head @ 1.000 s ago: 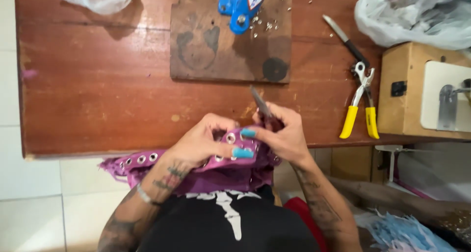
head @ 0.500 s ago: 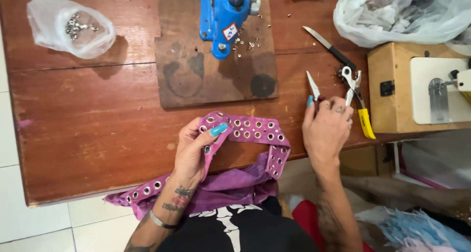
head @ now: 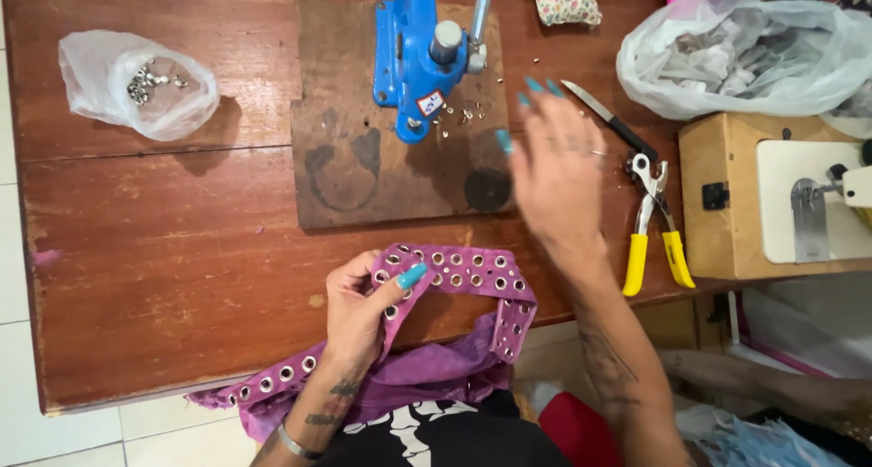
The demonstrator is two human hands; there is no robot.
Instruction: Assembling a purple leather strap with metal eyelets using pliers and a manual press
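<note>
— Purple strap [head: 454, 272], where does it lie?

— Near the front edge of the tabletop [head: 163, 249], a little right of the middle. Its studded length runs along that edge, left to right, then bends down over the edge at its right end. Another stretch of it slants down toward the front left corner, with loose purple cloth hanging into my lap. Rows of metal eyelets run along its long axis.

— And your left hand [head: 359, 312]?

— My fingers are closed on the strap at its left bend, thumb on top, pinching the fabric against the wood.

— The right hand [head: 559, 172]?

— Blurred, above the tabletop, fingers spread wide, holding nothing. It is over the right edge of the dark wooden board [head: 363, 176], fingertips pointing toward the back edge, near the blue press [head: 413, 54] standing on that board.

— What is beside it?

— Yellow-handled pliers [head: 654, 235] just to its right, handles pointing toward the front edge, and a dark-handled knife [head: 604, 117] slanting toward the back. A clear bag of metal eyelets [head: 136, 85] sits by the back left corner, a larger plastic bag [head: 745, 54] by the back right, and a sewing machine on a wooden base [head: 790, 194] at the right edge.
</note>
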